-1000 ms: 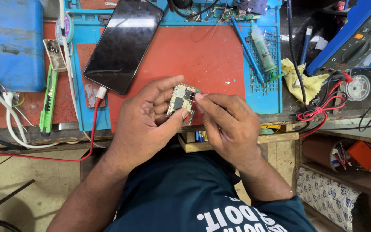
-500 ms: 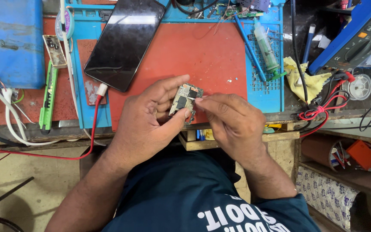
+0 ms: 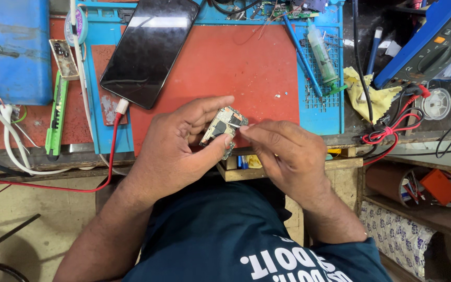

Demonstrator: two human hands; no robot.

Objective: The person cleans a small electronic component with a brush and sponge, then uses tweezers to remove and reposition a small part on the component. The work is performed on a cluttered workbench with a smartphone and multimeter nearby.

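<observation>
My left hand (image 3: 176,154) holds a small phone circuit board (image 3: 223,125) between thumb and fingers, just above the near edge of the red work mat (image 3: 225,68). My right hand (image 3: 288,154) pinches at the board's right edge with thumb and forefinger; whether it holds a tiny part there is too small to tell. A black smartphone (image 3: 150,49) lies face up at the mat's far left, with a red cable (image 3: 111,141) plugged into its near end.
A blue case (image 3: 16,49) and a green tool (image 3: 56,120) lie at the left. A syringe-like tube (image 3: 322,55) and a blue pen tool (image 3: 298,55) rest on the blue mat (image 3: 319,104). A yellow cloth (image 3: 364,94), red leads (image 3: 392,130) and a blue meter (image 3: 429,47) sit at the right.
Both hands stay on the circuit board near the bench edge. The right fingers have shifted slightly along the board's right edge; nothing else has moved.
</observation>
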